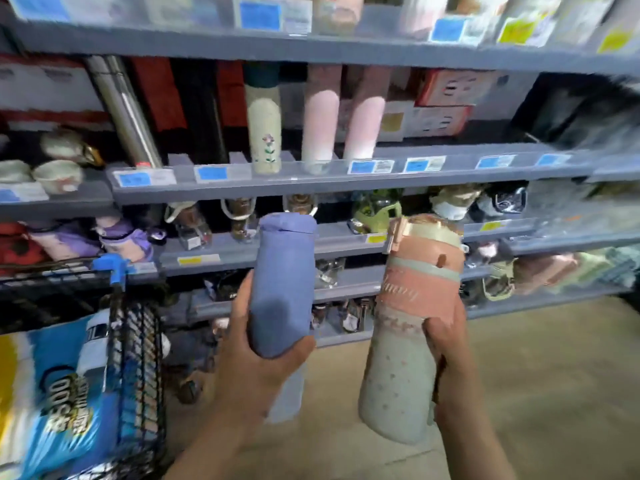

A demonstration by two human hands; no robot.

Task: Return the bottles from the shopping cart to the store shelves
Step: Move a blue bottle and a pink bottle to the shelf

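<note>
Left hand (258, 355) grips the lower body of the blue bottle (282, 285), fingers curled round it. Right hand (446, 344) grips the pink-and-grey bottle (412, 327) at mid-height, thumb across its front. Both bottles are upright, apart from each other, held in open air above bare floor (540, 386). The shopping cart (135, 368) edge stands at the left, near the left forearm. Beyond, grey shelves (346, 183) carry bottles; open shelf space lies right of the pink flasks (320, 126)
</note>
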